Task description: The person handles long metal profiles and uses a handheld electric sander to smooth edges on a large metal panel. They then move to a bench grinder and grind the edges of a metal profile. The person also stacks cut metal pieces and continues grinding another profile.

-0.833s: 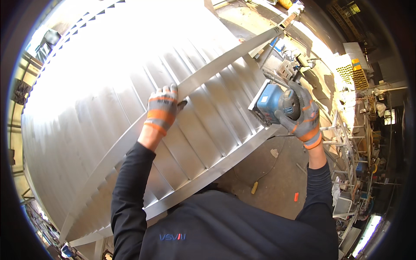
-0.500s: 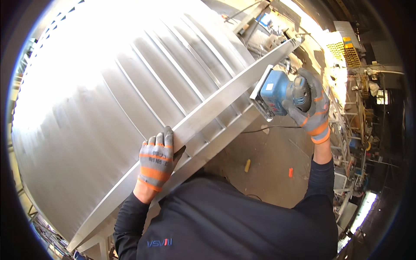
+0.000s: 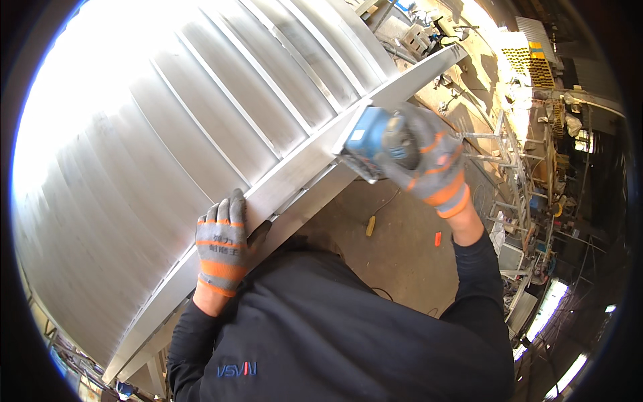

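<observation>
My right hand (image 3: 429,157), in a grey and orange work glove, is wrapped round a blue electric sander (image 3: 370,137). Motion blurs the sander a little; its flat pad faces the long silvery metal rail (image 3: 295,171) and appears to lie against it. Farther down the same rail, my gloved left hand (image 3: 222,244) straddles it, fingers over the upper edge and thumb at the lower side. Beyond the rail spreads a large curved metal panel (image 3: 167,141) with raised parallel ribs, its far left washed out by glare.
A second metal bar (image 3: 315,201) runs below the rail. On the floor lie a yellow piece (image 3: 370,226), at a thin cord's end, and a small orange-red piece (image 3: 438,238). Metal frames (image 3: 506,157) and clutter line the right; yellow stacked material (image 3: 526,67) stands farther back.
My right hand has brought the sander left and inward, from beside the rail's far part to over its face. My left hand keeps its hold while the whole view shifts somewhat.
</observation>
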Demonstrator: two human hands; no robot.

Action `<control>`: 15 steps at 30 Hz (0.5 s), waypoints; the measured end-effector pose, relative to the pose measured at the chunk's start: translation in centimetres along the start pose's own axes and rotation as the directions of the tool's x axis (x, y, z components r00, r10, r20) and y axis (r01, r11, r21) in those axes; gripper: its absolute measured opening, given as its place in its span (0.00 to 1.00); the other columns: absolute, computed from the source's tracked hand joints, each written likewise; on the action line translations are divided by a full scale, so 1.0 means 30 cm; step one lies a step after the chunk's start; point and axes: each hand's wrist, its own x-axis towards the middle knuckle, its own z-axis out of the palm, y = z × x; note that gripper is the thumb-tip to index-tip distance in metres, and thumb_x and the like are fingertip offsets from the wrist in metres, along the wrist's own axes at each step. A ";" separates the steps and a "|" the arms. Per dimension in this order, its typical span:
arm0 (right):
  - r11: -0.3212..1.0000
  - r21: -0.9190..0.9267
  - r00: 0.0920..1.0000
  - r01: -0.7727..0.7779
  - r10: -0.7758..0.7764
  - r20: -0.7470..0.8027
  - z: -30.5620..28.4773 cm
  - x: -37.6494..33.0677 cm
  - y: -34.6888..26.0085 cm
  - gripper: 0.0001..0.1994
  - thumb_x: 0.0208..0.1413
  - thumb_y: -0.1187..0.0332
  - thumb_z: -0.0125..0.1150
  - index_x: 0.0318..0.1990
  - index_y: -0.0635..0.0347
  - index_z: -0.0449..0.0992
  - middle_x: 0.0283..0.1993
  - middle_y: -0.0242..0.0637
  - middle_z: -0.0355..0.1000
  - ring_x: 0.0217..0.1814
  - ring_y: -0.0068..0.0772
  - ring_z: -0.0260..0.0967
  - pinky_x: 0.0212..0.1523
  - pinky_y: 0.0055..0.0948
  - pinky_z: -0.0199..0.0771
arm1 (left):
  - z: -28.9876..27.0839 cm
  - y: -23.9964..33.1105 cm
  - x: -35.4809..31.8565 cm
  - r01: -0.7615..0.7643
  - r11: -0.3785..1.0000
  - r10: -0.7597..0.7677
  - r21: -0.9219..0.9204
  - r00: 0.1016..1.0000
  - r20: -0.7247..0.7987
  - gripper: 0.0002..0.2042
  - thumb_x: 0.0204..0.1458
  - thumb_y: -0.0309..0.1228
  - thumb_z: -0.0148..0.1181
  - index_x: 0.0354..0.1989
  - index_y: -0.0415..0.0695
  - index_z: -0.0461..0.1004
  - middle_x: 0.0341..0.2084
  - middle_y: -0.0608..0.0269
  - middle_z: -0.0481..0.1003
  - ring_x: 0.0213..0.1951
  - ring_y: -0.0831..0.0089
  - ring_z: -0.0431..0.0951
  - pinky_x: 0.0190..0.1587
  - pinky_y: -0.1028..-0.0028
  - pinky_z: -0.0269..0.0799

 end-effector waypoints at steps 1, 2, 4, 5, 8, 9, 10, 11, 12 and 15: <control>0.999 -0.032 0.999 0.043 -0.043 0.013 0.028 0.010 -0.021 0.38 0.53 0.60 0.86 0.72 0.58 0.79 0.58 0.47 0.81 0.54 0.50 0.86 0.55 0.43 0.89 | -0.001 -0.008 -0.014 -0.037 0.999 0.038 0.022 0.998 -0.053 0.40 0.53 0.44 0.85 0.71 0.35 0.75 0.57 0.47 0.83 0.58 0.46 0.82 0.59 0.52 0.76; 0.997 -0.073 0.997 0.037 -0.032 0.069 0.050 0.020 -0.035 0.38 0.54 0.61 0.85 0.73 0.57 0.78 0.60 0.49 0.81 0.55 0.52 0.86 0.56 0.44 0.89 | 0.000 -0.016 -0.025 -0.027 0.999 0.027 0.046 1.000 -0.006 0.40 0.53 0.43 0.85 0.71 0.35 0.75 0.57 0.47 0.83 0.58 0.46 0.82 0.60 0.52 0.76; 0.993 -0.117 0.994 0.026 -0.013 0.110 0.075 0.046 -0.037 0.38 0.55 0.61 0.84 0.74 0.57 0.77 0.61 0.51 0.82 0.56 0.55 0.86 0.57 0.45 0.89 | 0.006 -0.027 -0.041 -0.046 0.998 0.047 0.033 0.999 -0.026 0.40 0.53 0.43 0.85 0.71 0.35 0.75 0.57 0.48 0.83 0.58 0.46 0.82 0.60 0.52 0.77; 0.992 -0.122 0.996 0.016 -0.004 0.094 0.081 0.063 -0.020 0.38 0.55 0.61 0.84 0.74 0.56 0.77 0.61 0.51 0.82 0.57 0.55 0.86 0.57 0.45 0.89 | 0.008 -0.031 -0.045 -0.044 0.998 0.045 0.033 0.998 -0.035 0.40 0.54 0.43 0.85 0.71 0.35 0.75 0.57 0.48 0.83 0.58 0.46 0.82 0.60 0.52 0.76; 0.980 -0.196 0.999 0.033 -0.032 0.009 0.077 0.129 0.100 0.40 0.56 0.47 0.82 0.73 0.56 0.77 0.58 0.51 0.81 0.54 0.58 0.85 0.52 0.51 0.88 | 0.006 -0.032 -0.041 -0.039 0.999 0.039 0.000 0.999 -0.033 0.38 0.54 0.42 0.84 0.70 0.36 0.75 0.56 0.49 0.83 0.58 0.47 0.82 0.60 0.53 0.76; 0.976 -0.217 1.000 0.001 0.004 0.021 0.069 0.153 0.155 0.41 0.56 0.46 0.82 0.74 0.57 0.77 0.60 0.53 0.82 0.56 0.60 0.85 0.54 0.52 0.88 | 0.001 -0.030 -0.038 -0.032 0.999 0.032 -0.006 0.999 -0.025 0.37 0.55 0.42 0.84 0.69 0.36 0.75 0.56 0.49 0.83 0.58 0.47 0.82 0.60 0.53 0.76; 0.970 -0.240 0.997 -0.037 0.051 0.054 0.058 0.177 0.212 0.42 0.56 0.46 0.82 0.74 0.58 0.76 0.62 0.55 0.82 0.58 0.62 0.85 0.56 0.53 0.88 | -0.007 -0.028 -0.035 -0.016 0.999 0.015 -0.035 0.999 -0.032 0.37 0.55 0.41 0.84 0.69 0.36 0.76 0.55 0.49 0.83 0.57 0.47 0.82 0.60 0.53 0.76; 0.968 -0.244 0.998 -0.060 0.066 0.018 0.048 0.198 0.265 0.43 0.56 0.46 0.82 0.75 0.59 0.76 0.63 0.57 0.82 0.61 0.63 0.84 0.59 0.53 0.87 | -0.017 -0.026 -0.032 -0.012 0.998 0.010 -0.063 0.999 -0.030 0.34 0.57 0.40 0.81 0.68 0.36 0.75 0.55 0.48 0.83 0.57 0.46 0.82 0.61 0.53 0.75; 0.964 -0.250 0.995 -0.095 0.099 0.007 0.040 0.214 0.309 0.44 0.57 0.45 0.82 0.76 0.60 0.75 0.65 0.59 0.82 0.63 0.64 0.83 0.62 0.53 0.86 | -0.030 -0.026 -0.031 -0.007 0.997 0.006 -0.072 1.000 -0.010 0.34 0.58 0.40 0.80 0.68 0.35 0.75 0.55 0.48 0.83 0.57 0.45 0.82 0.61 0.53 0.75; 0.942 -0.265 0.978 -0.207 0.208 -0.025 0.038 0.226 0.346 0.45 0.57 0.44 0.81 0.77 0.61 0.74 0.68 0.61 0.81 0.68 0.63 0.82 0.68 0.51 0.84 | -0.079 -0.051 -0.043 0.000 0.982 0.009 -0.189 0.999 0.047 0.30 0.61 0.38 0.76 0.68 0.35 0.77 0.58 0.46 0.82 0.59 0.43 0.80 0.63 0.51 0.74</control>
